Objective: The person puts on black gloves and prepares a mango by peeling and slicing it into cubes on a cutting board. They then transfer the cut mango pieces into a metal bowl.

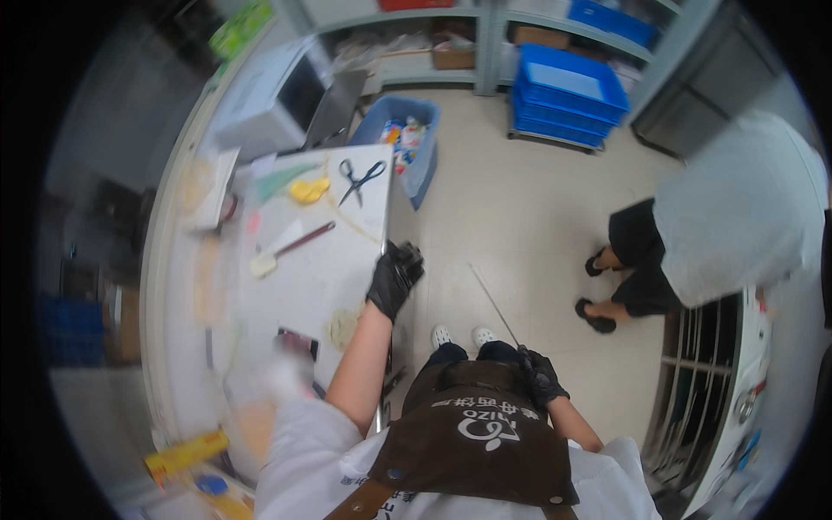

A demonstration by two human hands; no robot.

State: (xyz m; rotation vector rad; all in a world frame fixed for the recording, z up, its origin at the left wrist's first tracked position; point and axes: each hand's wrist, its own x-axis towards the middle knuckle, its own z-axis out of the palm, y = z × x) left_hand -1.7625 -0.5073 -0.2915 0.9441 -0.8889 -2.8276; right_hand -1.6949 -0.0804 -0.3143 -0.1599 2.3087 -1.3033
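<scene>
My right hand (543, 378), in a black glove, holds the dark handle of a long thin blade (494, 300), perhaps a knife, that points forward over the floor. My left hand (395, 279), also gloved in black, is at the right edge of the white worktable (305, 279) with its fingers bent. Whether anything is in it cannot be made out. Beside my left forearm lies a pale, dough-like patch (342, 328). Farther up the table are a spatula (305, 239) with a reddish-brown handle, dark-handled scissors (356, 182) and a crumpled yellow item (309, 190).
A blue bin (426, 162) with colourful wrappers stands past the table's far end, near a white box-shaped appliance (266, 97). Stacked blue crates (565, 97) sit on a wheeled base. Another person (734, 214) stands at right, near a rack (695, 390).
</scene>
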